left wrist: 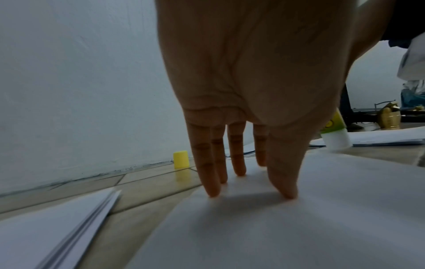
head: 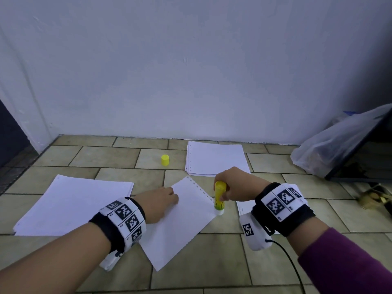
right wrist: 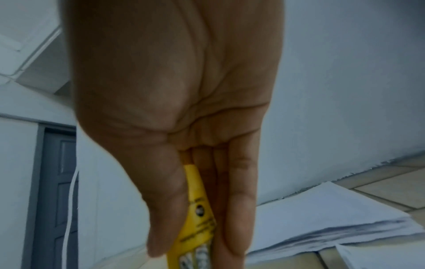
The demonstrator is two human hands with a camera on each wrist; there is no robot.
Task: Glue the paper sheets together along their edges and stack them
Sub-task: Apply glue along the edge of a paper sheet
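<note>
A single white sheet (head: 182, 221) with a perforated edge lies on the tiled floor in front of me. My left hand (head: 163, 198) presses its straight fingers (left wrist: 214, 182) down on that sheet (left wrist: 276, 227). My right hand (head: 231, 185) grips a yellow glue stick (head: 219, 197) upright, white end down, at the sheet's right edge. In the right wrist view the thumb and fingers of the right hand (right wrist: 190, 236) are wrapped round the glue stick (right wrist: 197, 218). The stick's yellow cap (head: 165, 160) stands alone on the floor behind. The glue stick (left wrist: 334, 134) shows past my left palm.
One paper stack (head: 72, 206) lies at the left, another (head: 216, 159) at the back near the wall. A sheet (head: 246, 206) lies under my right wrist. A plastic bag (head: 331, 145) and a dark frame (head: 360, 155) occupy the right corner.
</note>
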